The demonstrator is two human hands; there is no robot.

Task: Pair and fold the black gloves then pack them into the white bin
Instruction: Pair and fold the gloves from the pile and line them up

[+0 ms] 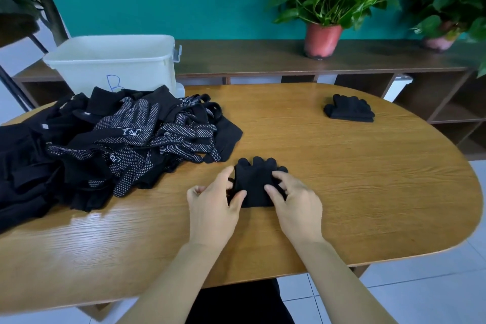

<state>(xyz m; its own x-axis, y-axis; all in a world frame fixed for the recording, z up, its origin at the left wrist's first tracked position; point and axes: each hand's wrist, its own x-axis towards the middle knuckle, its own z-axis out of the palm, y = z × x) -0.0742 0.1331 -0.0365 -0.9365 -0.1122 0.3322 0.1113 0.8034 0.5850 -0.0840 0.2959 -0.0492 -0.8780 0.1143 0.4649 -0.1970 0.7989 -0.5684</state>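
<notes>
Head view shows the left hand (213, 205) and right hand (297, 204) pinching, with curled fingers, the sides of a folded pair (253, 184) lying well right of the bin (131, 71), toward the person; best press the crease flat and keep edges aligned before lifting.

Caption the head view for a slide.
Left hand and right hand grip a black glove pair on the table; glove pile, folded pair and white bin nearby.

black gloves (253, 184), white bin (115, 60)
</notes>
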